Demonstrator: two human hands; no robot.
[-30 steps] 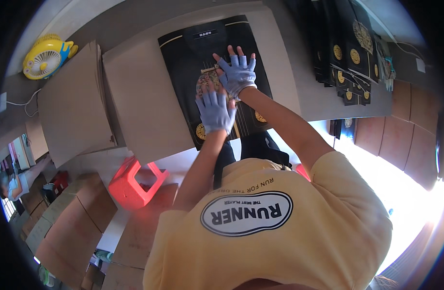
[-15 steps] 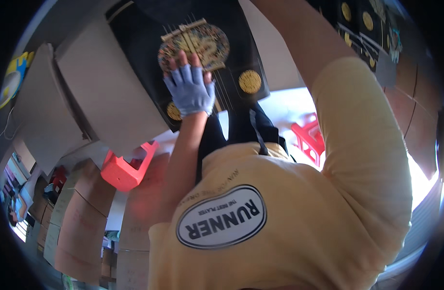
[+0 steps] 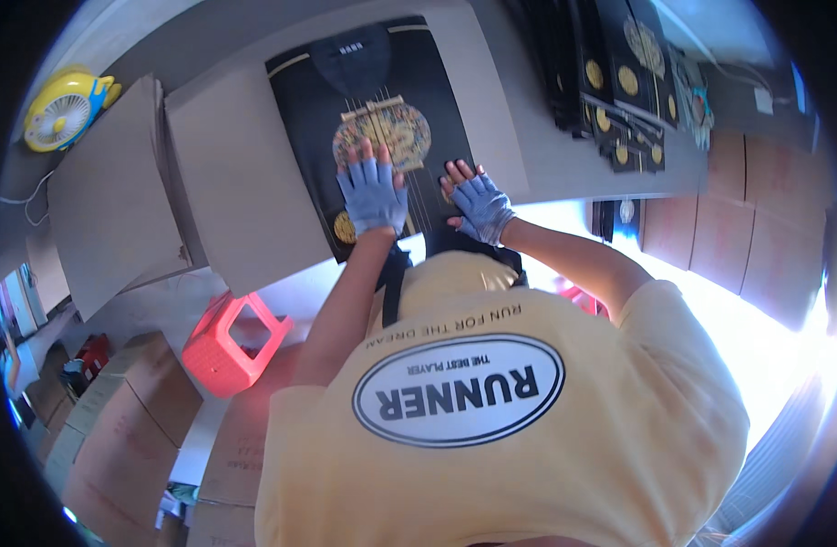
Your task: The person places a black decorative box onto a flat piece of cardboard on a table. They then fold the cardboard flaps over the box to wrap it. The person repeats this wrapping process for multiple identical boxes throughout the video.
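A flat black sheet or panel (image 3: 304, 105) with a colourful round medallion (image 3: 409, 137), gold discs and a light trim along the far edge lies on the table before me. My left hand (image 3: 373, 196), in a fingerless blue-grey glove, rests flat on it, fingertips over the near edge of the medallion. My right hand (image 3: 480, 208), gloved alike, lies with spread fingers on the panel's near right part, partly covering a gold disc. Neither hand grips anything.
Grey boards (image 3: 104, 201) lie to the left near a yellow fan (image 3: 61, 118). Black pieces with gold discs (image 3: 626, 82) are stacked at the far right. A red stool (image 3: 222, 351) stands below left, cartons (image 3: 140, 438) beside it; more brown cartons (image 3: 701, 210) are at right.
My right hand has come down from beyond the upper edge of view onto the panel's right side. My left hand stays flat on the panel. The view has shifted, showing the panel's far edge.
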